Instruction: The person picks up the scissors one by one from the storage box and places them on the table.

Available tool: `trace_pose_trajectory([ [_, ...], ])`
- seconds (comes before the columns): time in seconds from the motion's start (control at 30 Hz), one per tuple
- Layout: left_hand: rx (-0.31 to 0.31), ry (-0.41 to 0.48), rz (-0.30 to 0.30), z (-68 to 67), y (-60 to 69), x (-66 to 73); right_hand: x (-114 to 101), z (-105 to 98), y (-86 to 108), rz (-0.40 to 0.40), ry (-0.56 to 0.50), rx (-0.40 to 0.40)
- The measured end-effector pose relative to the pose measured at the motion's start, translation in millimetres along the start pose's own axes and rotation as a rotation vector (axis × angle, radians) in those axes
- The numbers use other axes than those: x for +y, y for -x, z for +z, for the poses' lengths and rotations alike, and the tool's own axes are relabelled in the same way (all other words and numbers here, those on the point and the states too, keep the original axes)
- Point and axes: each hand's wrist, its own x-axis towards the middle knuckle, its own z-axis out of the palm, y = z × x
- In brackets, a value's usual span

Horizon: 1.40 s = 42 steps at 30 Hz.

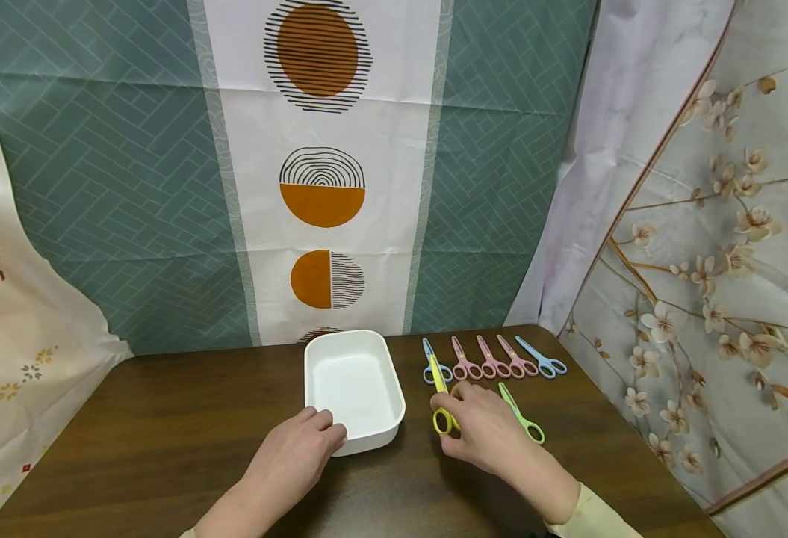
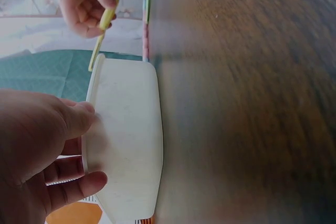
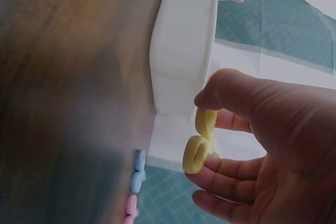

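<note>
A white rectangular tray (image 1: 388,418) stands on the table, and my left hand (image 1: 302,448) grips its near-left rim. In the left wrist view, the thumb of that left hand (image 2: 37,140) lies against the tray's outer wall (image 2: 126,140). My right hand (image 1: 484,427) pinches yellow scissors (image 1: 439,377) by their handle loops, held above the table to the right of the tray. Their blades point away from me. The right wrist view shows the yellow loops (image 3: 195,155) between the thumb and fingers of my right hand (image 3: 283,129).
Behind the yellow scissors lies a pair of blue scissors (image 1: 428,348). Three pink scissors (image 1: 461,360) and another blue pair (image 1: 547,365) continue that row rightward. Green scissors (image 1: 516,411) lie beside my right hand. Patterned curtains (image 1: 340,239) hang behind the brown table (image 1: 185,418).
</note>
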Motion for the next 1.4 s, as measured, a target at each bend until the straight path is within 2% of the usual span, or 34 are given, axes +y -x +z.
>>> trace_pose_trajectory([
  [0.2,0.000,-0.002,0.008,0.6,-0.3,0.0,0.0,4.3,8.4,-0.002,-0.006,-0.036],
  [0.5,0.012,-0.002,0.007,0.2,0.4,0.4,-1.5,8.5,12.8,0.023,-0.030,-0.166],
  [0.83,-0.005,0.001,0.004,0.2,0.1,-0.7,-3.6,14.7,15.3,0.019,-0.019,-0.236],
  [1.4,-0.007,-0.002,-0.001,-0.2,-0.4,0.3,-1.7,20.2,18.0,0.021,-0.026,-0.271],
])
